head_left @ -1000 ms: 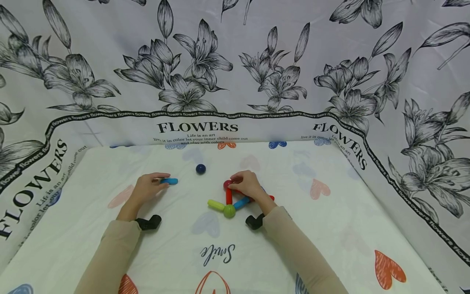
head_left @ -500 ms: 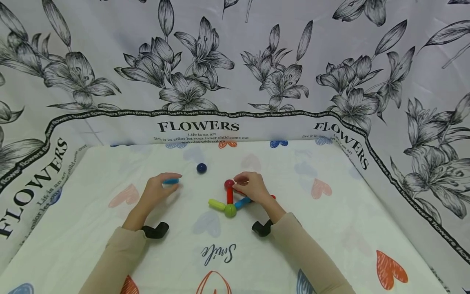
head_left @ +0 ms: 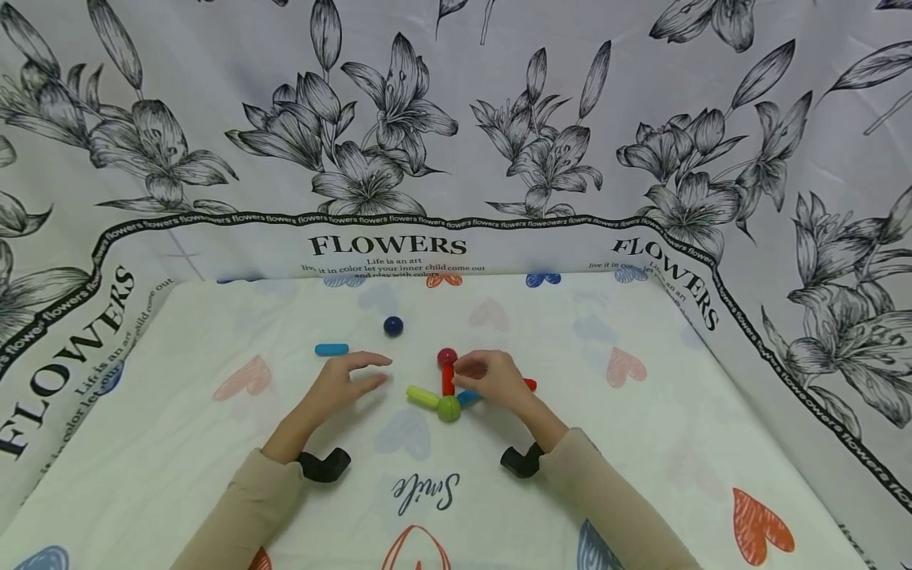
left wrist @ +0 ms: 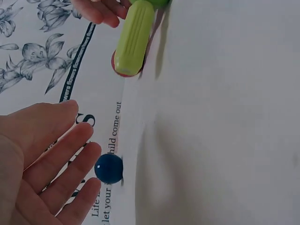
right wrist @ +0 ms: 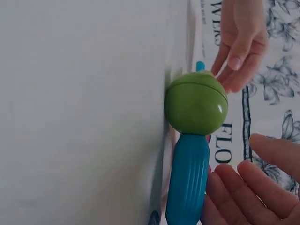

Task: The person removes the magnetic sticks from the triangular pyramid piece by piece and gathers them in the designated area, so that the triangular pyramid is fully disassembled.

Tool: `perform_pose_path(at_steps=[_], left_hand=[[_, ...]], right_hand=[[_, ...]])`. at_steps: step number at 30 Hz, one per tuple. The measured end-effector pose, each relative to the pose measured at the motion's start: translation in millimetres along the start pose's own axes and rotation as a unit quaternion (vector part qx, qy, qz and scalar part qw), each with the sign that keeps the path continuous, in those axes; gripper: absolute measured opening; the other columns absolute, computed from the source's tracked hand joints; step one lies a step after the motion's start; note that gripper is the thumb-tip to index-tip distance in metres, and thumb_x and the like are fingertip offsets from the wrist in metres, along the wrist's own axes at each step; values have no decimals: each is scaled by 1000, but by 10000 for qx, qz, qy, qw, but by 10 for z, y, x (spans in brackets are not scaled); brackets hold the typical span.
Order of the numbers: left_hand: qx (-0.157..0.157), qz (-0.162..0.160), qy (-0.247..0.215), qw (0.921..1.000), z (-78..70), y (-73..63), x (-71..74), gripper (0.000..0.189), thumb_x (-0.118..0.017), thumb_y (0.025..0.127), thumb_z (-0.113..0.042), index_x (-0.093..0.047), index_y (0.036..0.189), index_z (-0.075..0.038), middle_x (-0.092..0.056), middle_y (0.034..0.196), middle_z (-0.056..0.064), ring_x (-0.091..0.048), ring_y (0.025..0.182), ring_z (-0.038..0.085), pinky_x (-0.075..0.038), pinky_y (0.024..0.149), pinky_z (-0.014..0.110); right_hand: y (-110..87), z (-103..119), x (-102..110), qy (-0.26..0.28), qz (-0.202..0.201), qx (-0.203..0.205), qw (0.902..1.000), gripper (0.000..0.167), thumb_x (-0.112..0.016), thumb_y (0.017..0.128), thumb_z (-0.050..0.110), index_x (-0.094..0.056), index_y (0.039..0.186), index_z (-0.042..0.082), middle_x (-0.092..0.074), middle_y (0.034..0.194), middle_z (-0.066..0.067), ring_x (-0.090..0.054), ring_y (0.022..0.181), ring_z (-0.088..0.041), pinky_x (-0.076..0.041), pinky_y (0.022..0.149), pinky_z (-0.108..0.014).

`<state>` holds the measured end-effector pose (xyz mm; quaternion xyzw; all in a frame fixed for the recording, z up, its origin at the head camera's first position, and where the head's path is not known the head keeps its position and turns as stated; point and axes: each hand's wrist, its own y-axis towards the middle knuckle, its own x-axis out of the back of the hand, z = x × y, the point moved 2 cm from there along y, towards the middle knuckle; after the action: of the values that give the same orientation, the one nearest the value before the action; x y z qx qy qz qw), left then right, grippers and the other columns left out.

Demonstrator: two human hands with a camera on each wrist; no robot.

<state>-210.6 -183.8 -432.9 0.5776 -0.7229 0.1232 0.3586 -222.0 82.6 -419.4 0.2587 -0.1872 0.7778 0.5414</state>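
Observation:
Sticks and balls form a joined shape on the table. Its green ball (head_left: 449, 408) carries a yellow-green stick (head_left: 423, 397), a blue stick (right wrist: 188, 180) and a red stick (head_left: 447, 381), topped by a red ball (head_left: 447, 357). My right hand (head_left: 495, 376) hovers over the shape's right side, fingers loosely bent behind the blue stick and pinching nothing; it hides part of the shape. To the left of the yellow-green stick is my left hand (head_left: 340, 393), thumb and fingers apart and holding nothing. A loose light-blue stick (head_left: 332, 349) lies just beyond it.
A navy ball (head_left: 393, 326) rests farther back, between the loose stick and the red ball. Another red stick end (head_left: 530, 385) shows past my right wrist. Flower-printed cloth (head_left: 399, 158) hangs behind the table, which has a heart-patterned cover (head_left: 677, 443).
My left hand has let go of the light-blue stick, leaving it on the table, and moved right and nearer. My right hand has drawn away from the red ball, slightly toward me.

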Motion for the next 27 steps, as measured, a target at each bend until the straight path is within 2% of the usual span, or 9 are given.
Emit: perform_pose_path(at_steps=[7,14,20,24,27], left_hand=[[-193,402,-51,9990,-136,9,-155,26,-71,85,-12,-70,111,-5,-73,113,11,-65,113,32,-50,99,51],[-104,830,-91,9965,-232,52,-284,27,-70,87,-16,-70,113,-8,-71,116,10,-63,116,31,-49,103,51],[-129,1178,-161,9928,-265,96,-385,26,-72,85,-15,-71,111,-8,-72,114,8,-64,114,29,-49,103,50],[-273,1369,-124,9901,-272,123,-428,26,-74,83,-14,-72,109,-9,-74,112,7,-65,111,27,-51,102,47],[-389,1440,-76,9888,-268,131,-452,26,-75,82,-14,-73,108,-9,-74,109,7,-67,107,24,-53,99,39]], right_hand=[[-62,-28,-56,-322,420,277,9982,26,-76,82,23,-73,103,8,-75,98,-7,-69,93,-19,-58,88,-33],[-99,-24,-73,-541,788,445,9944,31,-79,80,27,-73,106,11,-75,103,-5,-64,93,-17,-58,89,-34],[-91,-20,-82,-685,990,778,9897,29,-80,79,25,-74,103,10,-73,102,-5,-61,93,-18,-59,87,-34],[-84,-11,-88,-739,1101,793,9880,27,-80,78,24,-76,101,11,-72,100,-5,-60,91,-18,-58,85,-34],[-80,-5,-88,-788,1121,799,9873,26,-81,77,23,-76,100,11,-72,98,-4,-59,90,-16,-57,83,-29]])
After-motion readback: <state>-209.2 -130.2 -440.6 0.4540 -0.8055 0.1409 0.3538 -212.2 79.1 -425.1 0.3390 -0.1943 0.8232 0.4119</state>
